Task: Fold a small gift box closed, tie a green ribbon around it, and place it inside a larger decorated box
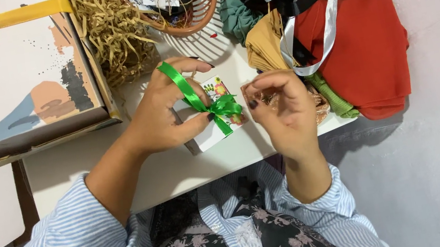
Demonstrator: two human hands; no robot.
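Both hands, left hand (162,118) and right hand (284,109), pinch the green ribbon (210,104) on the small box (210,134) near the desk's front edge; slackening could loosen the bow.

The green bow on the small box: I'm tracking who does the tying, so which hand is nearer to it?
Left. The left hand rests on the small box, thumb pressing beside the green bow. The right hand hovers just right of it, apart.

hands 2 (161,115) | small ribboned gift box 1 (208,120) | big printed boxes 1 (2,83) | baskets 1 (198,0) | folded cloths maybe 4 (364,50)
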